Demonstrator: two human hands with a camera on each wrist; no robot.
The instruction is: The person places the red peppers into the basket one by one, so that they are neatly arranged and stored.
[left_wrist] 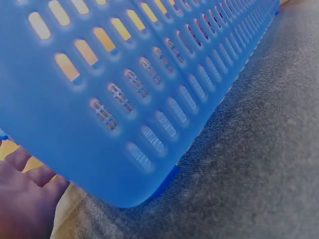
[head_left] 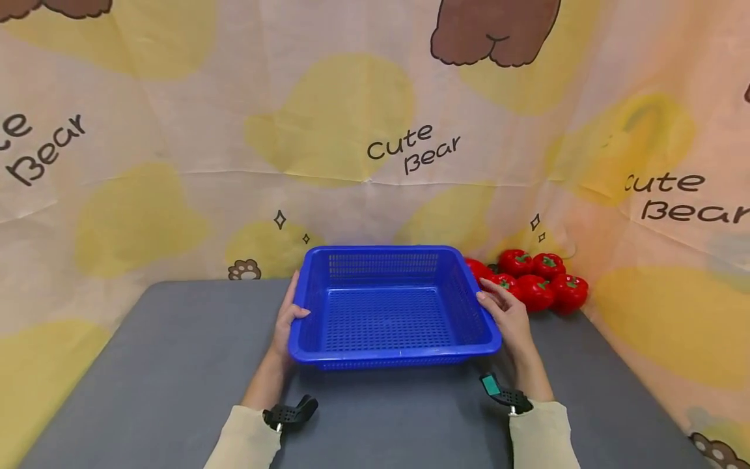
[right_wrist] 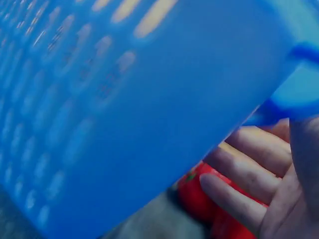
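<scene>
An open blue plastic basket (head_left: 387, 319) with slotted walls is held level between both hands, its inside bare. My left hand (head_left: 287, 324) grips its left side, the thumb over the rim and the fingers outside against the wall. On the opposite side my right hand (head_left: 508, 319) holds the right rim, its fingers extended beneath the edge in the right wrist view. Just beyond that hand lie several red bell peppers (head_left: 535, 292) with green stems, partly hidden by the basket and fingers. Whether the basket's base touches the table cannot be told.
The grey table (head_left: 193, 365) extends to both sides and in front of the basket. A patterned cloth (head_left: 328, 130) hangs along the back and the right side, close behind the peppers. Black straps (head_left: 290, 412) sit on both wrists.
</scene>
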